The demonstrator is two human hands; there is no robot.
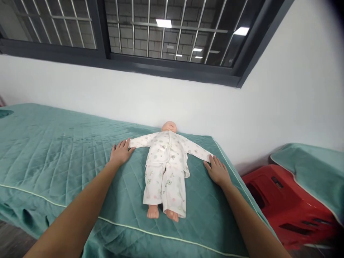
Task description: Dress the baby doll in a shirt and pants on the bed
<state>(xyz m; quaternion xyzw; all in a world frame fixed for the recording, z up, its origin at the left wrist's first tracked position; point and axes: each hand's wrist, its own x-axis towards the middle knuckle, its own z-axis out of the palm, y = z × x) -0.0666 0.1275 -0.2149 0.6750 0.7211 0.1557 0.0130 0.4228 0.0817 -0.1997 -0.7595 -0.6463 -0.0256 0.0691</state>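
A baby doll (169,126) lies on its back, head toward the wall and bare feet toward me. It wears a white patterned pajama top (166,148) and matching pajama pants (165,186). Both sleeves are spread out to the sides. My left hand (121,152) rests flat, fingers extended, at the end of the sleeve on the left. At the end of the other sleeve, my right hand (217,170) lies with its fingers stretched out and touching the cuff. The doll's hands are not visible, being under my fingers or inside the sleeves.
A green quilted cover (67,154) with pale piping spreads beneath the doll. Behind it rise a white wall (188,104) and a dark-framed barred window (172,36). Red plastic stools (292,200) stand at the right, partly under another green cloth (314,168).
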